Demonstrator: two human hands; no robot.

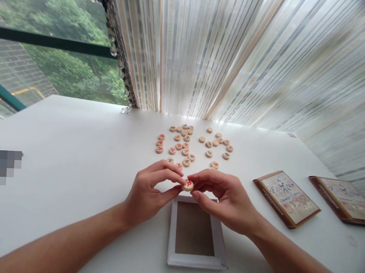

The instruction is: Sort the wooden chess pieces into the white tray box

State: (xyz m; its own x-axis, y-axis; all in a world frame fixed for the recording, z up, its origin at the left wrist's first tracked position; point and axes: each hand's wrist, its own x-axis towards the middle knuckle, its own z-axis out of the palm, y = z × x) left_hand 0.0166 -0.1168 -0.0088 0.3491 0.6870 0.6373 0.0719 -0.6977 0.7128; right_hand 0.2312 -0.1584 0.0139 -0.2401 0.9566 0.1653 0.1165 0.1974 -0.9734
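Note:
Between the fingertips of both hands is a round wooden Chinese chess piece (pixel 187 185) with a red character facing up. My left hand (pixel 155 188) pinches its left side, and my right hand (pixel 224 195) grips its right side with thumb and fingers. Below them on the table lies an open white-rimmed box (pixel 173 229) with a plain brown bottom. Beyond the hands, many more chess pieces (pixel 185 152) are scattered, some with red characters, some with black, and several showing blank faces. My fingers partly cover the nearest ones.
Two Chinese chess boxes with printed covers, a nearer one (pixel 289 199) and a farther one (pixel 347 198), lie at the right of the white table (pixel 92 156). A string curtain (pixel 205 52) hangs behind, with a window at the left. A pixelated patch covers the left edge.

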